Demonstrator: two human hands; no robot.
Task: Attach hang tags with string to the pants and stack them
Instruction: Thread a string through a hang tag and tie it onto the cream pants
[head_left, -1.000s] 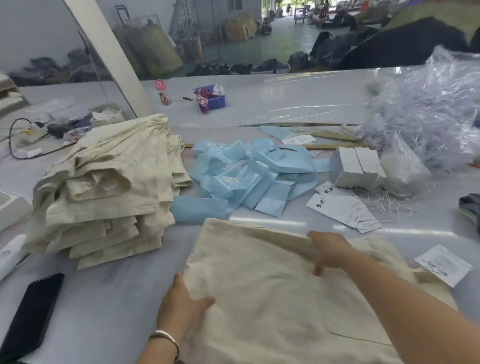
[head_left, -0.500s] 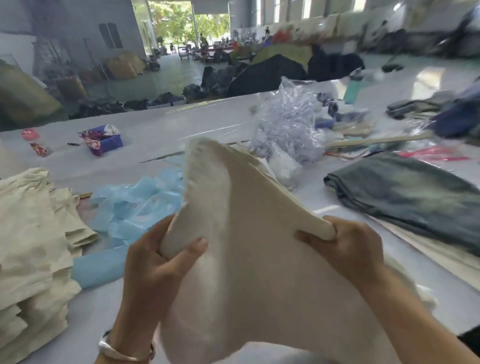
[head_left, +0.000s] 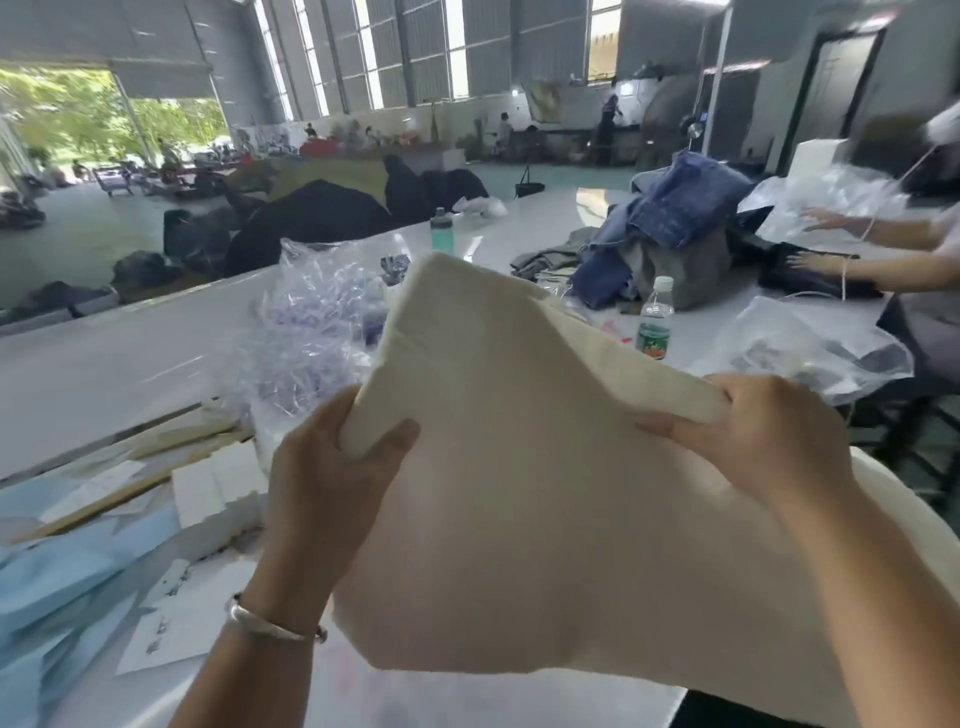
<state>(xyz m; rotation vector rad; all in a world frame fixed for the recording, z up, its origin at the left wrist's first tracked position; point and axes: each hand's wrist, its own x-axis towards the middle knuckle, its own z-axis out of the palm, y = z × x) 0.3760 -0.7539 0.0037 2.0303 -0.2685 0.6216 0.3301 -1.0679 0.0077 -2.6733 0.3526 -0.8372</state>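
Two hands hold one pair of cream pants (head_left: 519, 467) up off the white table (head_left: 130, 358), filling the middle of the frame. The left hand (head_left: 332, 483) grips the folded edge at centre left, thumb across the front of the cloth and fingers curled behind it; the right hand (head_left: 758, 441) pinches the same thick edge at centre right, fingers wrapped over the fold. Between them the edge rises to a peak toward upper centre, and the rest of the garment hangs down toward the lower right, so its long axis runs roughly from that peak to the bottom right corner. Both hands are equally on the cloth, neither free. Hang tags (head_left: 171, 618) lie on the table at lower left, just beside the left wrist, which makes that hand the nearer one for picking up a tag, I judge. No string is plainly visible.
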